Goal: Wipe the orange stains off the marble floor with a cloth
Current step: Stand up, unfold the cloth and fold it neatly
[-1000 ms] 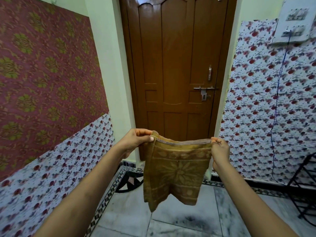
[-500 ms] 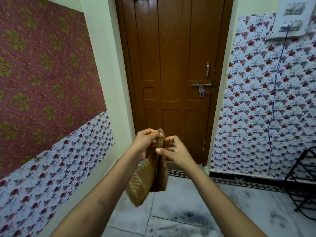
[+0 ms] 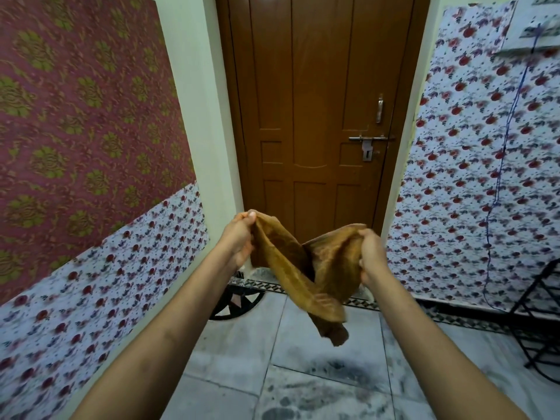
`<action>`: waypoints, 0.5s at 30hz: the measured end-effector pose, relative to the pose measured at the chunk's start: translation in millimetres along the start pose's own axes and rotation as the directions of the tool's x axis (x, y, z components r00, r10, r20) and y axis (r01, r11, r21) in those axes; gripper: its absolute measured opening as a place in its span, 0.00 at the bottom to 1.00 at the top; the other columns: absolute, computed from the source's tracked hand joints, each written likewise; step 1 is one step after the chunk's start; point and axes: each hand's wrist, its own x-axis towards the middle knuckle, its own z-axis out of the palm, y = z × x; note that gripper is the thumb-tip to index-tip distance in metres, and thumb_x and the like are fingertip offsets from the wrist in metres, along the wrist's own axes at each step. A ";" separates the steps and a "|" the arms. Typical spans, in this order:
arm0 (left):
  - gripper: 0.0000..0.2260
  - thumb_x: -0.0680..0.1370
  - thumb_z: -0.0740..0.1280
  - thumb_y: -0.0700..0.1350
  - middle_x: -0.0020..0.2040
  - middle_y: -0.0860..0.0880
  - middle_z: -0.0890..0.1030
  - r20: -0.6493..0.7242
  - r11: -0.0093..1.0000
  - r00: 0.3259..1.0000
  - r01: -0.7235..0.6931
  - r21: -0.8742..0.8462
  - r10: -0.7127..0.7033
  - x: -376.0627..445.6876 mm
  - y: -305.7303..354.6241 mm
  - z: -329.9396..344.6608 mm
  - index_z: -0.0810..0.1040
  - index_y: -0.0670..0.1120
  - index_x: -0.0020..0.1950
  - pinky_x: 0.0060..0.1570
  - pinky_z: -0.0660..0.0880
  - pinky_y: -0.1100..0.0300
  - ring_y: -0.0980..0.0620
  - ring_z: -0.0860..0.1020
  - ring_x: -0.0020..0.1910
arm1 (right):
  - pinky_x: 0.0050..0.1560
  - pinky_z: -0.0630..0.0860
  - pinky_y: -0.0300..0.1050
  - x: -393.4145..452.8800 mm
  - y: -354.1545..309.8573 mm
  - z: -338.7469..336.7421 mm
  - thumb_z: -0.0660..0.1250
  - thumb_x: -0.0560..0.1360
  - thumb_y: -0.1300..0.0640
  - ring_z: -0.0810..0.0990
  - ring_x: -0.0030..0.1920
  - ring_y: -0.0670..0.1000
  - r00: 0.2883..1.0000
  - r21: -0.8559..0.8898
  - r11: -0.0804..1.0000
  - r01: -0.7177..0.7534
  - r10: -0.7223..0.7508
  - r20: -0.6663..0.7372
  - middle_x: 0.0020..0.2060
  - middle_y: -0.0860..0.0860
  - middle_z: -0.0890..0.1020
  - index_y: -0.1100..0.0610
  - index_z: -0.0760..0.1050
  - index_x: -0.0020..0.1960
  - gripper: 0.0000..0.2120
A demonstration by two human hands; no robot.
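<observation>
A: Report the surface and the room.

B: The marble floor (image 3: 303, 353) is laid in pale grey slabs with dark smudges in the foreground. A black-and-white patterned border (image 3: 272, 287) runs along the foot of the walls. A brown panelled door (image 3: 315, 116) stands shut straight ahead, with a metal latch (image 3: 368, 140) on its right side. The left wall carries maroon wallpaper (image 3: 75, 116) with green motifs above a band of white floral wallpaper (image 3: 91, 292). The right wall is covered in the same white floral pattern, with a blue cord (image 3: 500, 177) hanging down it. A black metal rack (image 3: 539, 313) stands at the right edge.

A: Are orange stains visible on the floor?

B: Cannot tell; only dark marks show.

A: Locate the cloth relative to each hand.

B: The cloth (image 3: 306, 274) is a brown-gold fabric held in the air, in front of the door and above the floor, not touching it. The left hand (image 3: 238, 237) pinches one upper corner between thumb and curled fingers. The right hand (image 3: 371, 253) grips the opposite upper edge, fingers curled round bunched fabric. The two hands are apart, at about the same height. The cloth sags between them, and a twisted fold hangs down below.
</observation>
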 end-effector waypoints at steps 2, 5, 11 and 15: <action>0.10 0.83 0.53 0.43 0.36 0.47 0.82 0.080 0.996 0.996 -0.033 -0.078 0.039 0.2 7.5 -6.9 0.69 0.46 0.44 0.51 0.77 0.52 0.50 0.80 0.38 | 0.38 0.73 0.43 3.2 -11.1 -15.9 0.51 0.81 0.56 0.73 0.36 0.51 0.999 0.068 0.998 0.005 -0.003 -0.035 0.35 0.53 0.72 0.55 0.67 0.38 0.14; 0.07 0.79 0.56 0.43 0.28 0.50 0.76 0.296 0.992 0.955 0.015 -0.122 0.022 -2.9 23.9 -19.4 0.70 0.45 0.42 0.34 0.74 0.61 0.54 0.74 0.27 | 0.33 0.71 0.40 11.3 -18.7 -43.6 0.53 0.80 0.56 0.71 0.32 0.49 0.998 0.214 0.976 0.031 -0.019 -0.059 0.30 0.50 0.70 0.55 0.67 0.36 0.13; 0.16 0.62 0.75 0.45 0.22 0.52 0.66 0.527 0.993 0.849 0.049 -0.109 0.016 6.9 54.3 -54.5 0.71 0.43 0.42 0.21 0.63 0.65 0.57 0.64 0.19 | 0.23 0.62 0.33 27.9 -22.4 -97.4 0.64 0.66 0.51 0.62 0.22 0.46 0.989 0.572 0.820 -0.025 -0.065 0.135 0.20 0.47 0.66 0.55 0.70 0.33 0.09; 0.18 0.63 0.77 0.48 0.28 0.48 0.71 0.602 0.997 0.796 -0.070 -0.018 0.067 6.1 61.4 -41.6 0.71 0.43 0.43 0.30 0.73 0.62 0.52 0.70 0.27 | 0.21 0.63 0.33 18.7 -29.7 -91.9 0.73 0.49 0.50 0.63 0.19 0.45 0.907 0.435 0.898 -0.072 -0.122 0.403 0.20 0.47 0.66 0.57 0.73 0.30 0.16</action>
